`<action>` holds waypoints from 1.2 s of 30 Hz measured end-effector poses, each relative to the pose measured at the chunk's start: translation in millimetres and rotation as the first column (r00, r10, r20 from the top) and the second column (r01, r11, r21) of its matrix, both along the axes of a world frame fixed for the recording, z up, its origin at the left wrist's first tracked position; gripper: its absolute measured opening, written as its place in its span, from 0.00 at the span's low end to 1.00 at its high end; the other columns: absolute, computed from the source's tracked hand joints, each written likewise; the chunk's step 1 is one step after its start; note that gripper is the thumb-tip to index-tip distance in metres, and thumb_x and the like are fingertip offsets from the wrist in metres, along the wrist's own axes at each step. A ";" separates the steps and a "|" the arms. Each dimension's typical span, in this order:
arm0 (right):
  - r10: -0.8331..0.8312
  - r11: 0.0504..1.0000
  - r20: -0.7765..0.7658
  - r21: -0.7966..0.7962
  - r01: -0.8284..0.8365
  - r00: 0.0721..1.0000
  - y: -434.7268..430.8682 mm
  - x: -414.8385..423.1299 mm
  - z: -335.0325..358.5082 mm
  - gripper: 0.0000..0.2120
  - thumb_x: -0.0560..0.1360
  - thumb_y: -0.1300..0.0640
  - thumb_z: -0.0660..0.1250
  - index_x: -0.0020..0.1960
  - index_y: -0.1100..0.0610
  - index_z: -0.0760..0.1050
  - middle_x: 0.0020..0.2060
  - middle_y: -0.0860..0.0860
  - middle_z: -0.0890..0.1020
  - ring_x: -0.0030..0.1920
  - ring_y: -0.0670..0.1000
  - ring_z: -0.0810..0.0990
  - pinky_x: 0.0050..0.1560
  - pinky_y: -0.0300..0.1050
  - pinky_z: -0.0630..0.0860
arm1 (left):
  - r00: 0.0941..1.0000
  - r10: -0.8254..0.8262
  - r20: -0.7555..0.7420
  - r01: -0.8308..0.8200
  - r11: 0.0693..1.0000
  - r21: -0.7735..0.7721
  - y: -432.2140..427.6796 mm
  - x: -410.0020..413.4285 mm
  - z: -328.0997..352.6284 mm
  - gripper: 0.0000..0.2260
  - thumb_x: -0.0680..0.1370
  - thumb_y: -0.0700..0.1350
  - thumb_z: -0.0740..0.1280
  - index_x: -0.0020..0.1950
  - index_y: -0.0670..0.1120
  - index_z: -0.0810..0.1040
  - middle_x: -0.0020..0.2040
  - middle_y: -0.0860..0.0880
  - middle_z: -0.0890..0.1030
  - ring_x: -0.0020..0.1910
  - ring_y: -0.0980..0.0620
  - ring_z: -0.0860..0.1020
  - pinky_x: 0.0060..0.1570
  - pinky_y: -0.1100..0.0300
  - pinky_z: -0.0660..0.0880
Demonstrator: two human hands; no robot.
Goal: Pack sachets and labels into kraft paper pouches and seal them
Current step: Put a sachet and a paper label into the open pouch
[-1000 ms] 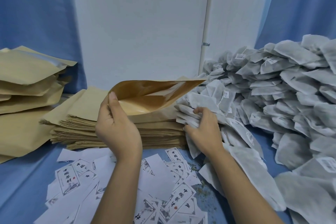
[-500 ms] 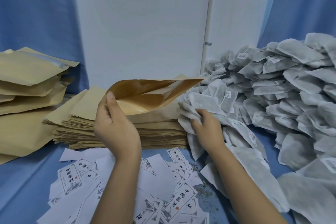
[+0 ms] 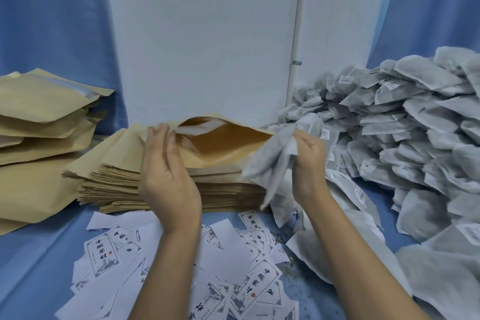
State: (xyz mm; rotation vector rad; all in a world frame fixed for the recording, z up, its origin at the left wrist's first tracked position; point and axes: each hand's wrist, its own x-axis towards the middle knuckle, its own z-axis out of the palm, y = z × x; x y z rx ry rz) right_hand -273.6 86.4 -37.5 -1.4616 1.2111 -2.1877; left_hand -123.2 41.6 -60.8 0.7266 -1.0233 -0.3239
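L hand (image 3: 166,176) holding pouch (image 3: 223,145) (open), R hand (image 3: 309,161) sachets (image 3: 267,163)

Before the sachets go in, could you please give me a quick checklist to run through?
1. The pouch gapes open: ok.
2. The left hand pinches its edge: ok.
3. The right hand grips sachets: ok.
4. The sachets are beside the mouth, outside it: ok.
5. The loose labels lie near: ok.
6. One of them inside the pouch: cannot tell.
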 end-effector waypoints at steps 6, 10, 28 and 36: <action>-0.110 0.993 -0.080 -0.049 0.106 0.991 4.3 15.5 8.9 0.14 0.71 0.59 0.61 0.29 0.46 0.72 0.24 0.39 0.69 0.28 0.38 0.66 0.32 0.28 0.62 | 0.939 0.104 0.327 -0.119 0.993 0.025 5.3 -9.5 -2.5 0.18 0.80 0.51 0.57 0.59 0.43 0.80 0.57 0.48 0.82 0.57 0.49 0.79 0.54 0.58 0.74; -0.316 0.945 -0.104 -0.127 0.302 0.943 4.3 23.3 7.3 0.09 0.72 0.57 0.62 0.43 0.42 0.76 0.39 0.41 0.78 0.42 0.39 0.74 0.45 0.30 0.68 | 0.880 0.147 0.452 -0.150 0.988 -0.030 8.0 -16.9 -5.1 0.17 0.79 0.49 0.58 0.57 0.41 0.81 0.54 0.47 0.83 0.54 0.46 0.81 0.50 0.49 0.78; -0.685 0.686 -0.631 -0.388 0.615 0.366 -7.2 21.3 -16.6 0.08 0.70 0.64 0.68 0.46 0.57 0.84 0.37 0.52 0.78 0.35 0.55 0.76 0.31 0.46 0.71 | 0.917 0.034 0.398 -0.083 0.991 0.105 12.6 -25.2 -2.0 0.12 0.79 0.49 0.64 0.58 0.47 0.81 0.54 0.53 0.83 0.56 0.55 0.78 0.50 0.61 0.69; -0.193 0.817 -0.846 0.142 0.559 0.496 -9.4 24.7 -1.8 0.08 0.77 0.58 0.60 0.40 0.59 0.71 0.41 0.54 0.78 0.45 0.55 0.76 0.41 0.46 0.67 | 0.902 0.036 0.430 -0.065 0.996 0.054 12.8 -29.5 -6.5 0.13 0.77 0.50 0.64 0.56 0.45 0.83 0.53 0.52 0.83 0.55 0.52 0.79 0.51 0.53 0.76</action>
